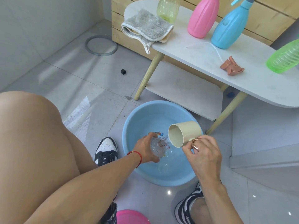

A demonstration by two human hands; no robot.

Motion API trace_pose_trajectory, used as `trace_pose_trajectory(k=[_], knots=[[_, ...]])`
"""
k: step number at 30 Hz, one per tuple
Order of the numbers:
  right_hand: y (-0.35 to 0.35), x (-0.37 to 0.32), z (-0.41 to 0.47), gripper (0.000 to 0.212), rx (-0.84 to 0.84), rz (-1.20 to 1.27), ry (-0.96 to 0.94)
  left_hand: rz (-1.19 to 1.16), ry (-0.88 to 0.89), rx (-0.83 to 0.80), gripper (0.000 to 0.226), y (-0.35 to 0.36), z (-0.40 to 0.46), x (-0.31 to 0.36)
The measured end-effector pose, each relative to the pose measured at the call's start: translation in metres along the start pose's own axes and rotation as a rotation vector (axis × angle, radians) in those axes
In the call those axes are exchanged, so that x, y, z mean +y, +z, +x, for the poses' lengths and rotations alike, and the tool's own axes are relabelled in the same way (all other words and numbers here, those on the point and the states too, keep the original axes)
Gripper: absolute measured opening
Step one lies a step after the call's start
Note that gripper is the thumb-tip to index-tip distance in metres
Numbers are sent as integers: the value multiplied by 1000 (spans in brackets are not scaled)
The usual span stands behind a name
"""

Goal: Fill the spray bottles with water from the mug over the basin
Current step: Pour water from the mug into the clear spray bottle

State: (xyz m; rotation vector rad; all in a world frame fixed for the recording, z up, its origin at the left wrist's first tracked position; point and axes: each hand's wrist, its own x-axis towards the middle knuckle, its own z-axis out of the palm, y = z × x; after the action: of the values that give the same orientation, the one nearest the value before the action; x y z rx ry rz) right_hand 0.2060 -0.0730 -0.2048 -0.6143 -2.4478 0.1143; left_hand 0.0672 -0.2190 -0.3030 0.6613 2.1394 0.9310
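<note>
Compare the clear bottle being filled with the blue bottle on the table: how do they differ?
The clear bottle is see-through, uncapped, and held by the left hand over the basin. The blue bottle is opaque, has its sprayer head fitted, and stands untouched on the table. Both have ribbed bodies.

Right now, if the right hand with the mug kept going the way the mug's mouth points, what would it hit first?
Most likely the clear bottle held by the left hand over the basin. The right hand tips the mug with its mouth toward the bottle's neck, close by; depth is hard to judge.
</note>
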Motion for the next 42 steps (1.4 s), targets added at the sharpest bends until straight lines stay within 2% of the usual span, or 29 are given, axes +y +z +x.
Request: trace_pose_trajectory(k=[9, 15, 25, 28, 30, 34, 42], knots=[[-1, 4, -1, 26, 53, -18, -103, -3, -10, -10, 91, 2, 0, 1], [1, 5, 0, 31, 117, -2, -193, -4, -24, -15, 90, 3, 1, 1], [6, 9, -5, 23, 71, -26, -309, -4, -36, -23, 89, 2, 2, 0], [8, 13, -6, 26, 69, 0, -279, -15, -46, -31, 89, 3, 2, 1], [10, 16, -9, 31, 51, 21, -170, -23, -52, -34, 88, 3, 2, 1], [30, 33, -22, 31, -184, -32, 113, -52, -65, -30, 87, 3, 3, -1], [81, 45, -63, 25, -682, -405, 132, -131, -127, 44, 88, -4, 2, -3]])
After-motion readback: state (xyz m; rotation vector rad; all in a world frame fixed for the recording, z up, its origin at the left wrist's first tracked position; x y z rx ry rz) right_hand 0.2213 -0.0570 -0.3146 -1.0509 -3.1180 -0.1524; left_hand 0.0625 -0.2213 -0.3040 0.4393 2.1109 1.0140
